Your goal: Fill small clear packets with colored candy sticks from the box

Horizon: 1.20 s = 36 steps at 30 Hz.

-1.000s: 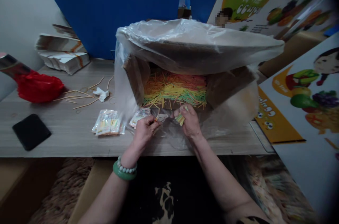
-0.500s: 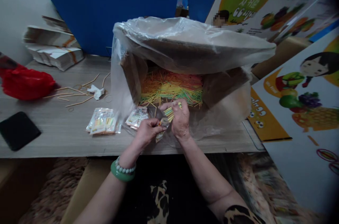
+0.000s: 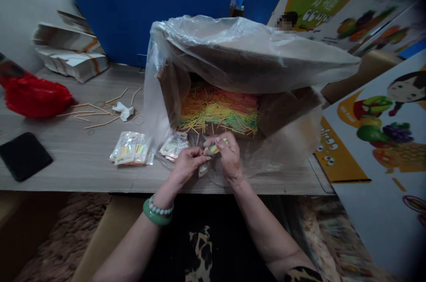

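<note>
My left hand (image 3: 190,162) pinches the edge of a small clear printed packet (image 3: 203,169) in front of the box. My right hand (image 3: 229,154) is closed round a small bundle of yellow and green sticks (image 3: 216,147), whose ends meet the packet's mouth. How far the sticks sit inside it I cannot tell. Beyond the hands, many thin coloured sticks (image 3: 219,109) in orange, pink, yellow and green lie in a cardboard box lined with a clear plastic bag (image 3: 282,126). Filled packets (image 3: 174,144) lie beside my left hand, and another pile of filled packets (image 3: 131,148) lies farther left.
A black flat object (image 3: 25,156) and a red plastic bag (image 3: 37,97) lie at the left. Near them are loose tan sticks (image 3: 103,124), rubber bands and a crumpled white tissue (image 3: 123,110). Stacked folded cartons (image 3: 71,55) stand behind. Large printed boxes (image 3: 382,140) flank the right side.
The bundle in my right hand has moved down and left into or against the packet's mouth, and less of it shows. The camera view has shifted slightly.
</note>
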Each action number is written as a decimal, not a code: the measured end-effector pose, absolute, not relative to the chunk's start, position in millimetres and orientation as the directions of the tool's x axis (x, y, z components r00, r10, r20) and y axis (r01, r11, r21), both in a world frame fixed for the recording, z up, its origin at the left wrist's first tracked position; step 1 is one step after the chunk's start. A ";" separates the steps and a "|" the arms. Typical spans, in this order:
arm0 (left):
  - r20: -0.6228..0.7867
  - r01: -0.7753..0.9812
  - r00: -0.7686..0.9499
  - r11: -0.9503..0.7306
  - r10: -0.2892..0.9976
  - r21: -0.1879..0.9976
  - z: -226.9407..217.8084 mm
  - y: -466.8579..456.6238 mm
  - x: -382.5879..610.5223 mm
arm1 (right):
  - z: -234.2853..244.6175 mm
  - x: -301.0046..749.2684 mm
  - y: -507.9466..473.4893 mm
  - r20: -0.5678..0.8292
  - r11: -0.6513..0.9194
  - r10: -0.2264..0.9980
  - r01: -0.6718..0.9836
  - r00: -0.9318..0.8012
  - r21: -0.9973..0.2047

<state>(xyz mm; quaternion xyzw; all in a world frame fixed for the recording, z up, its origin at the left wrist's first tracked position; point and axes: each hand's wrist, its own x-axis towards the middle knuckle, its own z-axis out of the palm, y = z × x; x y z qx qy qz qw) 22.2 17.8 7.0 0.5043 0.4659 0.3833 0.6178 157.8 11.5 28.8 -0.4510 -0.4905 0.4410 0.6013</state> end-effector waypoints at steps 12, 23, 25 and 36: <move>-0.005 -0.026 0.268 0.013 0.963 1.000 9.7 18.9 27.1 | 26.1 166.1 18.3 0.154 0.162 0.980 0.059 -0.129 -0.985; -0.147 -0.385 0.298 0.260 0.943 0.885 14.2 11.0 3.3 | 15.2 176.4 1.9 0.023 0.038 0.993 0.124 -0.116 -0.992; -0.125 -0.389 0.296 0.239 0.947 0.890 18.4 6.5 0.9 | 14.6 169.2 0.1 0.070 0.075 0.997 0.137 -0.042 -0.988; 0.073 -0.026 0.072 -0.071 0.995 0.997 41.1 -7.1 -41.1 | 16.4 102.4 -3.8 0.082 0.078 0.995 -0.073 -0.053 -0.994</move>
